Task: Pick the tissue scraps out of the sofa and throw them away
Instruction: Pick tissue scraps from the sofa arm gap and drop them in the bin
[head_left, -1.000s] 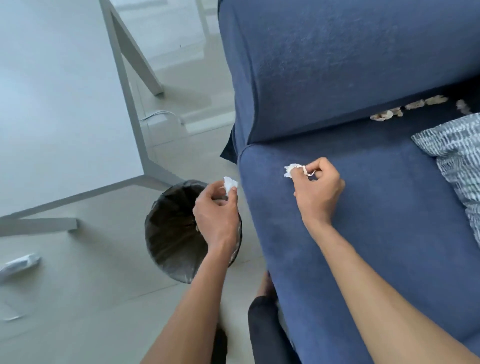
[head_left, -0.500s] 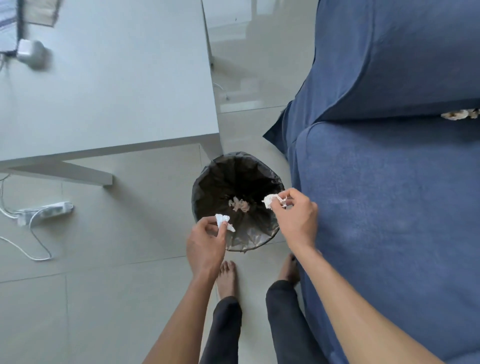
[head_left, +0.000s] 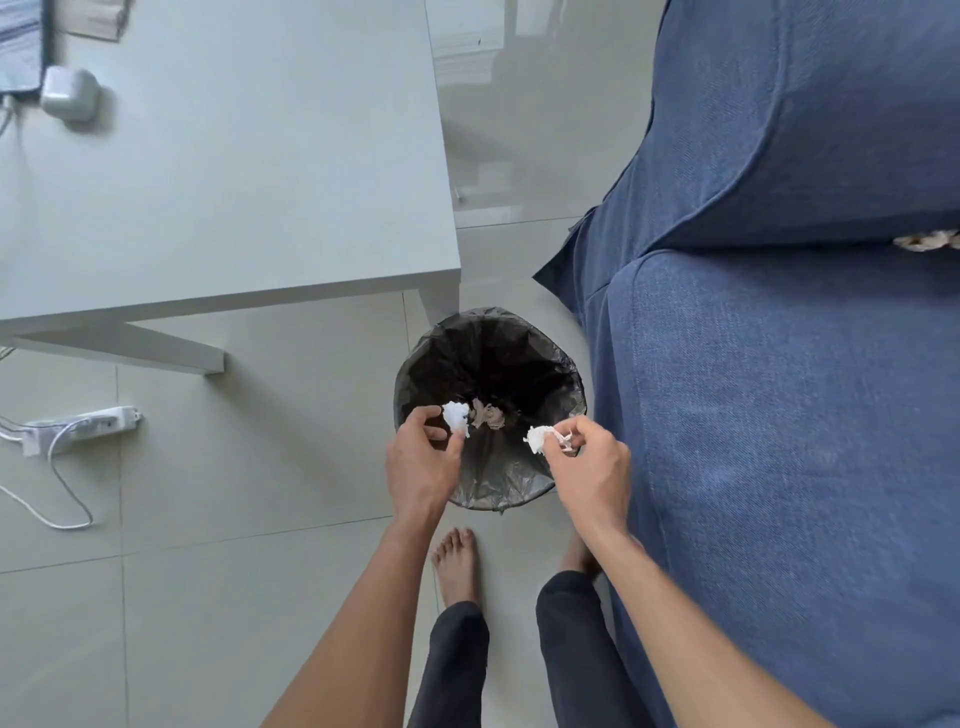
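Both hands hover over a round bin (head_left: 566, 374) lined with a black bag, standing on the floor beside the blue sofa (head_left: 779, 415). My left hand (head_left: 421, 462) pinches a white tissue scrap (head_left: 456, 417) above the bin's near left rim. My right hand (head_left: 589, 470) pinches another white tissue scrap (head_left: 539, 439) above the near right rim. Greyish scraps (head_left: 491, 414) lie at the bin's bottom. More tissue scraps (head_left: 927, 240) sit in the crease between the sofa seat and back cushion at the right edge.
A pale table (head_left: 234, 156) stands left of the bin, its corner leg close to the bin's far rim. A white charger block (head_left: 70, 93) rests on it. A power strip (head_left: 83, 423) with cables lies on the tiled floor. My bare feet (head_left: 457, 564) stand just before the bin.
Both hands carried their tissue scraps from the sofa seat over to the bin. My view swung left and down, so the bin now lies under my hands.
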